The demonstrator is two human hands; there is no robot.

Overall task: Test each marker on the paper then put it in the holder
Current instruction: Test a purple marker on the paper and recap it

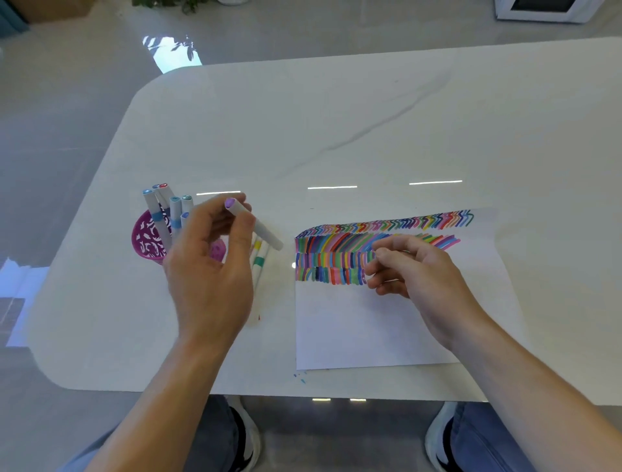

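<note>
Tipping threatens the crowded pink holder (148,244) if the left hand (208,269), pinching the purple-capped marker (266,232), pushes in askew; the right hand (417,269) curls over the paper (370,330), contents unclear.

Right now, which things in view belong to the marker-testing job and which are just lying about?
Job: white marker with purple end, gripped by left hand; magenta patterned holder with standing markers; loose white markers beside it; white paper sheet with coloured strokes, under right hand.
Lying about: white box-shaped appliance, top right; green leafy plant, top edge.
</note>
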